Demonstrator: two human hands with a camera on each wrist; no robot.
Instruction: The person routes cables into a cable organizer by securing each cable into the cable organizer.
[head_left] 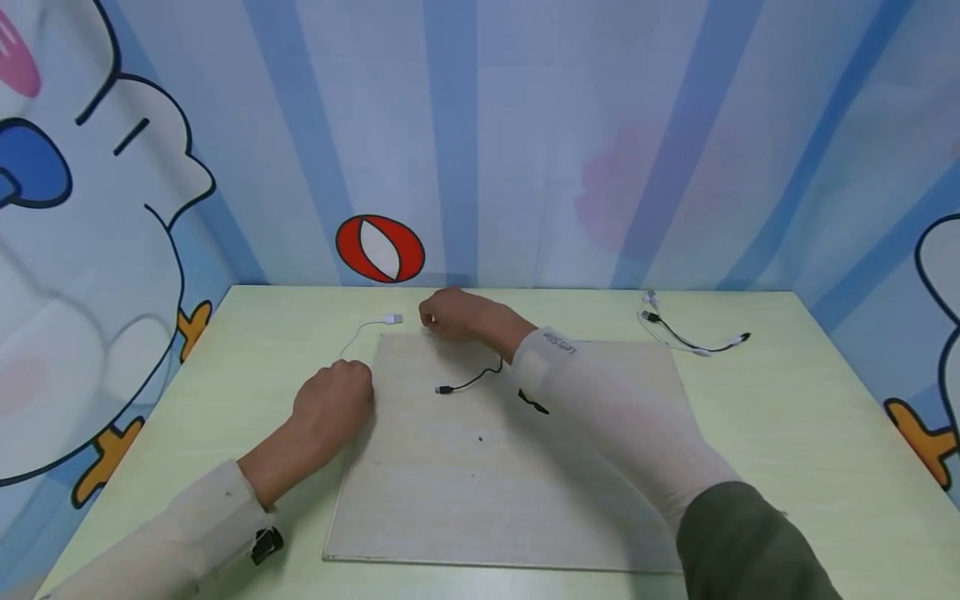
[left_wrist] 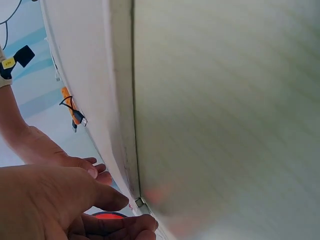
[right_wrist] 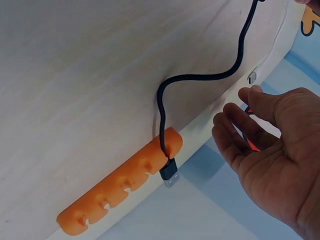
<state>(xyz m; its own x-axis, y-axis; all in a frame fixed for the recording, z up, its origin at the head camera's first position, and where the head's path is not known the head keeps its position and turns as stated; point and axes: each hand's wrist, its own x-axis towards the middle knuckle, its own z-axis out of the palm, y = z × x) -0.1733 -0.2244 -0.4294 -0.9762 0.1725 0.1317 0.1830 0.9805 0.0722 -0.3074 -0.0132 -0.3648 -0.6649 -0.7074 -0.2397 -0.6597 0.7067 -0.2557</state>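
A white USB cable (head_left: 360,331) lies on the table, its plug (head_left: 393,319) toward the back; the rest runs behind my left hand (head_left: 335,402). That hand is by the board's left edge, thumb and fingertips apart and loosely bent in the left wrist view, nothing seen between them. My right hand (head_left: 459,315) reaches past the board's back edge with bent fingers and an empty gap, fingertips close to the white plug (right_wrist: 252,77). On the board (head_left: 420,500), a black USB cable (right_wrist: 200,77) passes through the end slot of an orange cable clip (right_wrist: 120,182), mostly hidden in the head view by my right arm.
Black and white cables (head_left: 693,342) lie together at the back right of the table (head_left: 817,467). A printed cloth wall (head_left: 525,167) rises behind the table's back edge. My right forearm crosses over the board.
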